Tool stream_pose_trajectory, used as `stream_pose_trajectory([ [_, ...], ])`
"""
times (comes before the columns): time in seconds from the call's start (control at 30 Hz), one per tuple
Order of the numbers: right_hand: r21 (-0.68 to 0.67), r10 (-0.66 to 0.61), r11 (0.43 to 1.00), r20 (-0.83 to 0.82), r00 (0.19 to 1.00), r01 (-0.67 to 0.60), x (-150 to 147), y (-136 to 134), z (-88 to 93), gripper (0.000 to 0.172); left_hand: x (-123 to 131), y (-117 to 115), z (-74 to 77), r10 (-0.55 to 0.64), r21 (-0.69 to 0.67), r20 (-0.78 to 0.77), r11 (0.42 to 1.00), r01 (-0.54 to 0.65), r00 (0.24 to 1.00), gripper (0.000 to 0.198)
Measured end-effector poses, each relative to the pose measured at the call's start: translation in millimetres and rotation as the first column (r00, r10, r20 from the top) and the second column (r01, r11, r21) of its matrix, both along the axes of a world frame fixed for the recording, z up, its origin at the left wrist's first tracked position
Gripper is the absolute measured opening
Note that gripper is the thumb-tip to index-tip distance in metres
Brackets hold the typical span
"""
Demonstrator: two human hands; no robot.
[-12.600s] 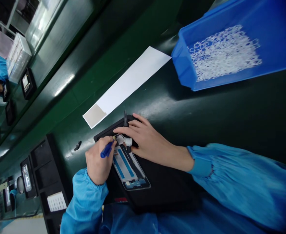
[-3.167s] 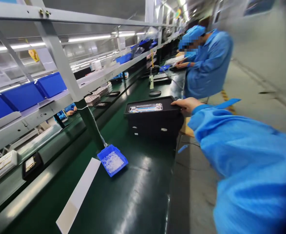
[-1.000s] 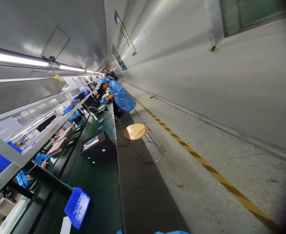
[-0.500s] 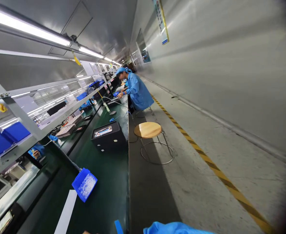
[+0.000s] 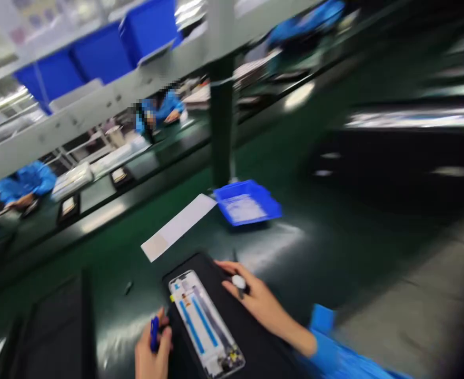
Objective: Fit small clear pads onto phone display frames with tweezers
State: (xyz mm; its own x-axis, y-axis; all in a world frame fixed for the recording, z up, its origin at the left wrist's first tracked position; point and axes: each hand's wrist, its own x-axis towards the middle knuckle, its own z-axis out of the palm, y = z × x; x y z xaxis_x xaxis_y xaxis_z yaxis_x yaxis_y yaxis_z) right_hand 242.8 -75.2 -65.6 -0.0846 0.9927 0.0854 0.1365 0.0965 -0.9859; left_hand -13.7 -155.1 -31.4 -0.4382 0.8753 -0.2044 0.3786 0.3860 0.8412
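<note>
A phone housing [image 5: 206,321] with two blue strips along its inside lies in a black tray [image 5: 251,337] in front of me. Left of the tray is my left hand [image 5: 152,350], its fingers closed around a small blue pen-like tool [image 5: 154,333]. At the tray's right edge, my right hand [image 5: 257,302] curls its fingers around a thin dark tool with a white round part [image 5: 239,282]; motion blur hides its exact kind. Beyond the tray, a white paper strip [image 5: 180,225] lies beside a blue bin [image 5: 251,202] holding small white pieces.
Black boxes stand at left [image 5: 53,326] and right [image 5: 397,163], the right one blurred. A post [image 5: 221,121] and a shelf with blue bins [image 5: 101,55] rise beyond the bench. Co-workers in blue sleeves [image 5: 26,179] sit across at a parallel line.
My view has swung left and down from the aisle, stool and seated co-worker to the bench in front of me. Both hands, the tray and the phone housing are now in sight.
</note>
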Motion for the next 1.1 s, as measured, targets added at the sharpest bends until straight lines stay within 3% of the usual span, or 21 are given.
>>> stream_pose_trajectory([
  [0.1,-0.070,0.014,0.997,0.084,0.996,-0.009,1,13,-10.5,0.046,-47,7,-3.1,0.093,0.081,-0.082,0.993,-0.087,0.992,0.057],
  [0.23,-0.070,0.053,0.997,0.207,0.977,-0.039,3,46,-1.3,0.045,-90,25,-3.4,0.192,0.193,-0.300,0.972,-0.138,0.935,0.041],
  [0.3,-0.036,0.075,0.997,0.275,0.958,-0.068,-4,65,13.6,0.040,-95,39,-3.6,0.149,0.196,-0.434,0.978,-0.068,0.888,0.030],
  [0.4,0.034,0.190,0.977,0.309,0.932,-0.211,-29,87,31.1,0.030,-88,65,-3.4,0.041,0.109,-0.623,0.993,0.036,0.781,0.021],
  [0.5,0.138,0.295,0.928,0.295,0.909,-0.346,-56,97,29.3,0.023,-81,86,-2.5,-0.047,-0.016,-0.691,0.999,0.050,0.721,0.020],
  [0.6,0.238,0.305,0.886,0.349,0.886,-0.398,-69,97,16.1,0.022,-82,94,-1.1,-0.068,-0.065,-0.671,0.997,0.032,0.738,0.015],
  [0.77,0.248,0.253,0.895,0.402,0.880,-0.371,-66,95,4.3,0.023,-92,89,3.9,-0.018,-0.046,-0.584,0.999,-0.011,0.812,0.011],
  [0.97,0.307,0.191,0.887,0.435,0.880,-0.344,-65,92,6.8,0.025,-96,83,12.7,0.055,0.024,-0.349,0.998,-0.049,0.935,0.021],
  [1.1,0.395,0.179,0.839,0.451,0.874,-0.376,-72,84,16.3,0.028,-85,83,12.6,0.039,0.043,-0.205,0.999,-0.031,0.978,0.026],
])
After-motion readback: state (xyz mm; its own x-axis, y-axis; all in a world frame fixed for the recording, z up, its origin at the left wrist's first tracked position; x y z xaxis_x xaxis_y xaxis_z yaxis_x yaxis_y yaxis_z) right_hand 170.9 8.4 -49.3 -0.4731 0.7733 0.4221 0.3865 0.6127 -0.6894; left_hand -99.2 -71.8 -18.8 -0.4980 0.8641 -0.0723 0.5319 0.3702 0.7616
